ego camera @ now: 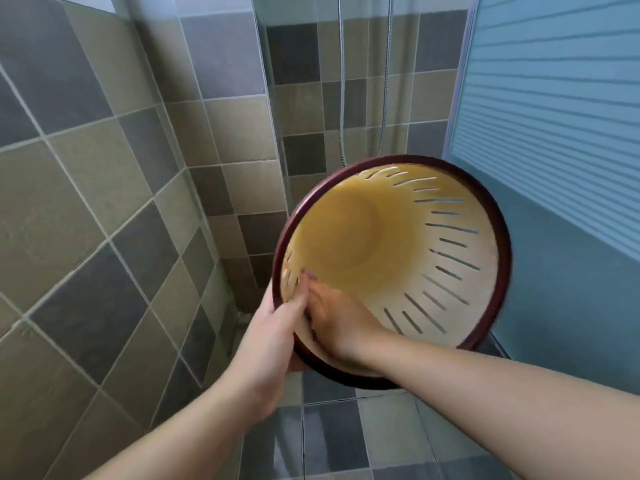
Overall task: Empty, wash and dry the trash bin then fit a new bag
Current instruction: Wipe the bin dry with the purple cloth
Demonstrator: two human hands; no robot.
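Note:
A round trash bin (pixel 391 233) with a cream slotted wall and a dark red rim is held up in the air, its mouth tilted toward me. Nothing lies inside it. My left hand (pixel 277 323) grips the rim at the lower left, thumb inside and fingers behind the rim. My right hand (pixel 337 318) reaches into the bin's mouth and lies against the inner wall beside the left thumb; its fingers are blurred by motion.
Grey and beige tiled walls (pixel 104 202) stand to the left and ahead. A glass shower screen (pixel 311 98) with a metal hose (pixel 343 98) behind it is at the centre. A blue frosted panel (pixel 554 116) is on the right. Wet floor tiles (pixel 346 438) lie below.

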